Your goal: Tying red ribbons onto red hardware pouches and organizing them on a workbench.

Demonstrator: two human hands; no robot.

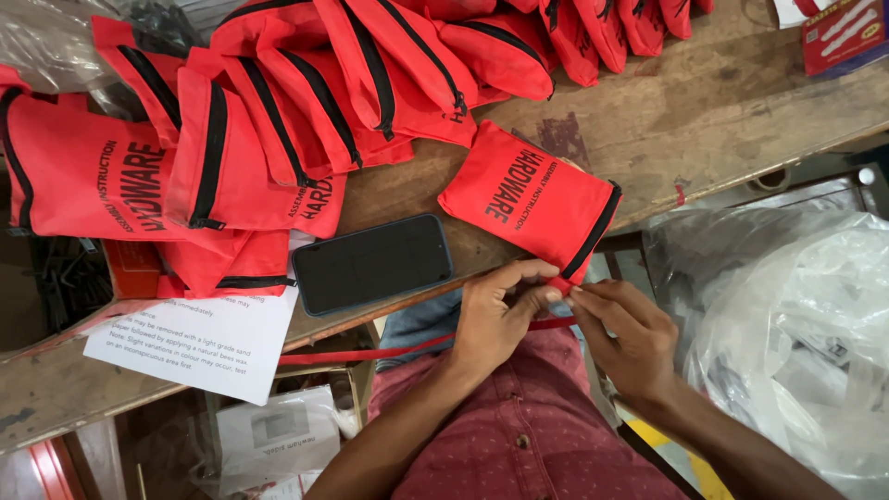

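Hands meet at the near edge of the wooden bench [704,102], just under the corner of a red pouch [528,202] with a black zip along one side. The left hand [495,319] has its fingers curled together, thumb and fingertips pinched on the pouch's lower corner. The right hand [625,338] presses in from the other side, fingers drawn together on the same corner, fingertips almost touching those of the left. A thin red strap [370,354] runs from that pinch away past the left wrist, below the bench edge. The pouch itself lies flat on the bench, tilted, its black lettering facing up, most of it beyond the fingers.

Just left of the pouch a dark phone [372,263] lies face up. Left of the phone, a white printed sheet [199,338] hangs over the bench edge. Right of the pouch, off the bench, sit crumpled clear plastic bags [796,306]. Beyond the pouch, a heap of matching red pouches [278,120] spreads across the bench. Farthest right of the pouch, at the far corner, lies a red flat packet [845,35].
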